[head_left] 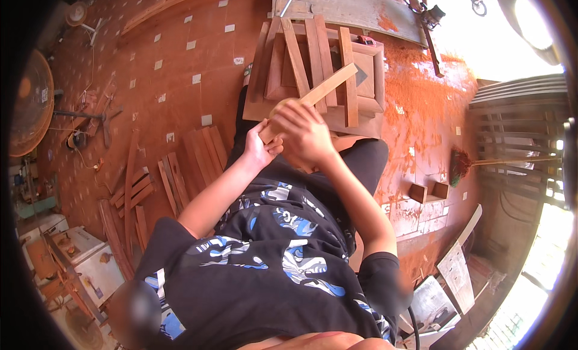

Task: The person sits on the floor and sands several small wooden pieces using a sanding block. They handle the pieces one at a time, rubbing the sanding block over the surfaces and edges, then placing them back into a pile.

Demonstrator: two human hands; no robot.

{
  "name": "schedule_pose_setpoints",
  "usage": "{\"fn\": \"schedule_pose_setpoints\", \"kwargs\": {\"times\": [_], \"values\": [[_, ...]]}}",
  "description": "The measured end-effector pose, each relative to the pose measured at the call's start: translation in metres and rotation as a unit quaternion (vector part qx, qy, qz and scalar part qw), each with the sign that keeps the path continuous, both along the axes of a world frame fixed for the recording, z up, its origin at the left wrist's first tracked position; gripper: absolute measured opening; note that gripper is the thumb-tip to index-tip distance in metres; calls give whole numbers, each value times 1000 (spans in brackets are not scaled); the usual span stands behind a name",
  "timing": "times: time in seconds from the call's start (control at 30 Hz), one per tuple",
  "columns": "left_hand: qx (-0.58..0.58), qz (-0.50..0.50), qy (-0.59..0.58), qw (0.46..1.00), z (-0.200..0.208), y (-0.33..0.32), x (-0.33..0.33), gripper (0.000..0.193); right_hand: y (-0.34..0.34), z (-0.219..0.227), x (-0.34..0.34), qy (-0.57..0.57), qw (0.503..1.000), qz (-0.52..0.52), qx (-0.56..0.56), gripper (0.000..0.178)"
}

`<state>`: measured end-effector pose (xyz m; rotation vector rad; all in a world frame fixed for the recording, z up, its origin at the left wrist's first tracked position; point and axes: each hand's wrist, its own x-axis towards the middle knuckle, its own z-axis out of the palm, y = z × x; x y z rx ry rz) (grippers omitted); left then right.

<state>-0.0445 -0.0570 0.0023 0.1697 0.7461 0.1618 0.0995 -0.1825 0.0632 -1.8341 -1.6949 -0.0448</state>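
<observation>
Wooden strip (334, 85): in your hands at the upper middle of the frame, slanting up to the right, its far end over the panel.
Left hand (262, 148): you have it closed around the strip's near end.
Right hand (307, 130): you have it over the strip, fingers half curled and blurred; I cannot tell how firmly it grips or whether the palm holds anything else.
Panel (370, 90): just beyond your hands, loose strips (314, 58) lying on it, a small red object (366, 40) at its upper right.
Floor (192, 112): reddish with pale squares; floor strips (195, 154) lie left of your knees, orange dust (412, 79) at right.
Broom (460, 163): right of the frame.
Fan (30, 103): left edge.
Co-worker's hand (414, 2): top right, near a dark tool (432, 15).
</observation>
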Motion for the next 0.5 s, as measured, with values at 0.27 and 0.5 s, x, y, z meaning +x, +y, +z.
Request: {"fn": "schedule_pose_setpoints", "kwargs": {"times": [0.27,0.5], "values": [[78,-31,-5,996,19,-5,8,39,-15,-45,80,42,967,-229,106,29],[105,-22,72,992,3,-6,9,33,-16,7,-30,19,999,31,7,44]]}}
